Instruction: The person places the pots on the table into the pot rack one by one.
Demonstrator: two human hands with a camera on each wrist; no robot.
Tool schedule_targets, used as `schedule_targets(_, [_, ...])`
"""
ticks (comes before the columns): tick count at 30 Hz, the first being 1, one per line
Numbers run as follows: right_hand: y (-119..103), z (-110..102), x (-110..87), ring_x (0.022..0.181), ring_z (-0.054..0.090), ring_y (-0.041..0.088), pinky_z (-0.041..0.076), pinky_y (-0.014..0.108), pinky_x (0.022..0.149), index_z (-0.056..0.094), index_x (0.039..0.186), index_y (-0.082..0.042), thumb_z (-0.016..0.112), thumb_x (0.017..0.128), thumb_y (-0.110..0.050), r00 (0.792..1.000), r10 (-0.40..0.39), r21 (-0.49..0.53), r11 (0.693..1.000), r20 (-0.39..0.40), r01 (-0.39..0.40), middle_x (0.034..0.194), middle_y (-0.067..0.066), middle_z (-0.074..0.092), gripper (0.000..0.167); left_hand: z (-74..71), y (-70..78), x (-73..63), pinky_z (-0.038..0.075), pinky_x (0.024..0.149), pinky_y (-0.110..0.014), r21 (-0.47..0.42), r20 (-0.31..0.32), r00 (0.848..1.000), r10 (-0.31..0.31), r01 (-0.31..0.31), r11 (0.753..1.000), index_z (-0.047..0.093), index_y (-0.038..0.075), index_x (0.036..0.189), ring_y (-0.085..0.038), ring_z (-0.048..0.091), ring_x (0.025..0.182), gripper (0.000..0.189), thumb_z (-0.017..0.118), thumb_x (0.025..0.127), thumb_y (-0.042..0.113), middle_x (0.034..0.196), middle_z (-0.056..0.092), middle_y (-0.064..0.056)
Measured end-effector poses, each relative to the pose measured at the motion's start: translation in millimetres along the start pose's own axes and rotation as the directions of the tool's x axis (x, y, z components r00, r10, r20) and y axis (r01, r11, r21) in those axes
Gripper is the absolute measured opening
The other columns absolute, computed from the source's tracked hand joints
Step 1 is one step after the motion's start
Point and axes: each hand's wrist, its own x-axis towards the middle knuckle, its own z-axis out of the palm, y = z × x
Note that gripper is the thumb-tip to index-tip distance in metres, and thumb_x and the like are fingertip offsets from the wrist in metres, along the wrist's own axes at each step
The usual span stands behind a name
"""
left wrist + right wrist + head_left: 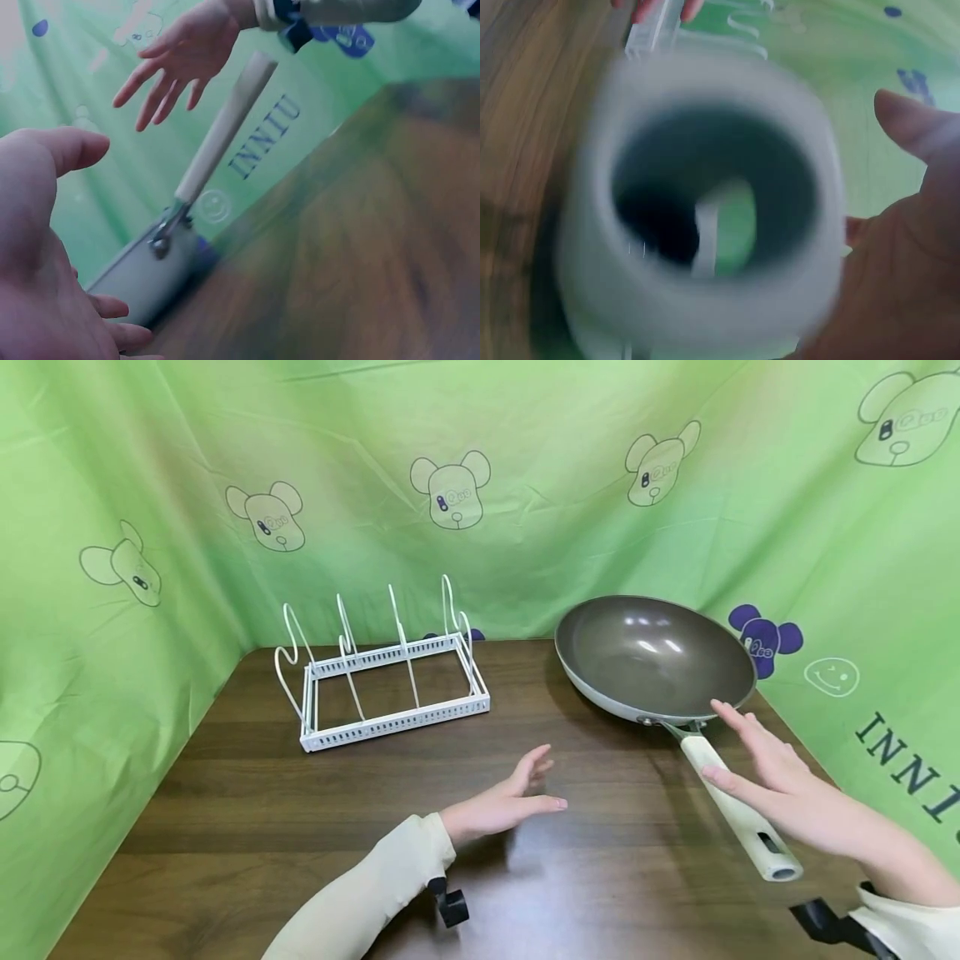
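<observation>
A wok-like frying pan (637, 652) with a dark inside and pale outside sits at the right of the table, its cream handle (738, 806) sloping toward the front. My right hand (791, 785) hovers beside and over that handle, fingers extended and thumb apart. In the right wrist view the handle's hollow end (705, 82) fills the middle, with the palm (900, 262) to its right. My left hand (502, 802) is held over the middle of the table, fingers spread and holding nothing. The left wrist view shows its thumb (71, 150) well away from the pan.
A white wire rack (397, 724) with upright loops and a slotted frame stands at the back left of the brown table (247, 827). Green curtain (525, 527) with cartoon heads closes off the back and both sides, right behind the pan.
</observation>
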Motion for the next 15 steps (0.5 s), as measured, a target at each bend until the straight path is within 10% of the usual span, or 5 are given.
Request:
schedule_targets(6, [32.7, -20.1, 1.9, 0.140, 0.001, 0.055, 0.021, 0.083, 0.088, -0.011, 0.159, -0.028, 0.039, 0.108, -0.022, 0.984, 0.097, 0.105, 0.988, 0.146, -0.113, 0.161, 0.027, -0.006, 0.071, 20.9, 4.3, 7.0, 0.033, 0.112, -0.035, -0.210, 0.064, 0.997, -0.041, 0.054, 0.976, 0.008, 0.013, 0.158, -0.024, 0.036, 0.140, 0.082, 0.060, 0.096, 0.019, 0.158, 0.030, -0.009])
schedule_targets(10, [61.7, -28.1, 4.3, 0.134, 0.005, 0.062, 0.014, 0.086, 0.086, -0.011, 0.158, -0.029, 0.029, 0.110, -0.022, 0.966, 0.115, 0.214, 0.963, 0.231, -0.166, 0.156, 0.035, -0.002, 0.064, 38.4, 9.0, 11.1, 0.036, 0.111, -0.046, -0.420, 0.125, 0.991, -0.039, 0.088, 0.903, 0.008, 0.007, 0.157, -0.032, 0.041, 0.137, 0.076, 0.054, 0.096, 0.009, 0.156, 0.031, -0.017])
schedule_targets(15, [103.9, -33.9, 5.7, 0.136, 0.025, -0.007, 0.007, 0.072, 0.109, -0.011, 0.158, -0.030, 0.020, 0.110, -0.020, 0.944, 0.081, 0.432, 0.874, 0.321, -0.222, 0.160, 0.008, 0.020, 0.058, 62.0, 15.5, 16.1, 0.030, 0.113, -0.057, -0.576, 0.200, 0.979, -0.035, 0.146, 0.804, 0.009, 0.004, 0.156, -0.042, 0.034, 0.140, 0.069, 0.045, 0.098, 0.005, 0.153, 0.032, -0.023])
